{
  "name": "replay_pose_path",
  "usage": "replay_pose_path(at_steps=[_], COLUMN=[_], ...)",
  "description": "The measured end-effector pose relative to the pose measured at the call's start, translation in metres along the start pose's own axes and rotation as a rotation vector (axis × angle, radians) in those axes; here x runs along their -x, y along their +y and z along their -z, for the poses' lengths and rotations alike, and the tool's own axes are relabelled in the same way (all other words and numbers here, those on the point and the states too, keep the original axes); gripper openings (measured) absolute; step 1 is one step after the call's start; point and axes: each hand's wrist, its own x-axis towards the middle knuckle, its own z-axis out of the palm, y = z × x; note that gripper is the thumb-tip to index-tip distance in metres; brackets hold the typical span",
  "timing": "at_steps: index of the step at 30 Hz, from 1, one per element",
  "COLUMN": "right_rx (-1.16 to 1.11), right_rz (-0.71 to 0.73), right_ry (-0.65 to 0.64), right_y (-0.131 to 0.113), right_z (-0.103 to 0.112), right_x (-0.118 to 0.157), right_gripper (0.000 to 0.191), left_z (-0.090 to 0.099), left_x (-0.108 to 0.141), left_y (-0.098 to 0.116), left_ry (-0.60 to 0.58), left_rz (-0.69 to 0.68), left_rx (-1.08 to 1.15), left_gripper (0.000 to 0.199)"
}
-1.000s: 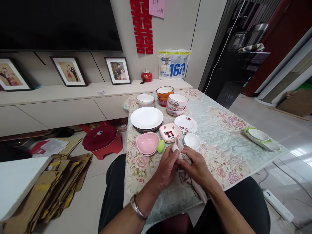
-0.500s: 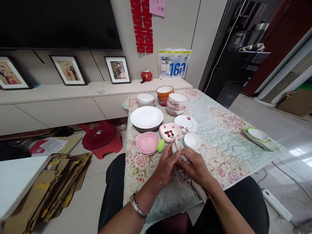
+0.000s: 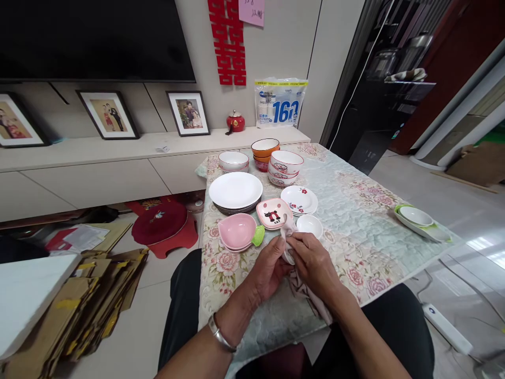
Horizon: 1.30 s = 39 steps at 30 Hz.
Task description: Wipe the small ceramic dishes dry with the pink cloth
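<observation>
Over the near part of the table, my left hand (image 3: 270,266) grips a small white dish (image 3: 289,257), mostly covered by fingers. My right hand (image 3: 313,259) is closed on a pale pink cloth (image 3: 311,301), pressing it against the dish; one end sticks up above my fingers and the rest hangs below. Just beyond lie the square cat plates (image 3: 272,212) and small white round dishes (image 3: 310,226). To the left sit pink bowls (image 3: 238,230) with a green leaf handle.
Farther back stand large white plates (image 3: 235,189), flowered plates (image 3: 299,199), orange bowls (image 3: 265,148), white red-rimmed bowls (image 3: 286,162) and another white bowl stack (image 3: 233,159). Green-edged dishes (image 3: 416,217) lie at the right edge. A red stool (image 3: 163,226) and flattened cardboard (image 3: 79,300) are on the floor.
My hands have turned the small dish lower between them, and the right fingers have moved up over it. More of the cloth now shows above the fingers.
</observation>
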Motion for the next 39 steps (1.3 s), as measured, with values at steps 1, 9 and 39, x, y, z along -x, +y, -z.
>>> replay_pose_path(at_steps=[1, 9, 39], right_rx=[0.047, -0.455, -0.083], right_rz=[-0.03, -0.244, 0.039], right_ry=[-0.019, -0.165, 0.114], right_y=[-0.002, -0.003, 0.0], right_z=[0.001, 0.018, 0.011], right_x=[0.0, -0.005, -0.004], right_gripper=[0.03, 0.015, 0.037], left_z=[-0.001, -0.005, -0.006], left_x=[0.001, 0.002, 0.007], left_y=[0.0, -0.003, 0.0], left_ry=[0.009, -0.011, -0.177], left_rz=[-0.03, -0.172, -0.067], left_rx=[-0.02, -0.086, -0.088], left_gripper=[0.04, 0.051, 0.035])
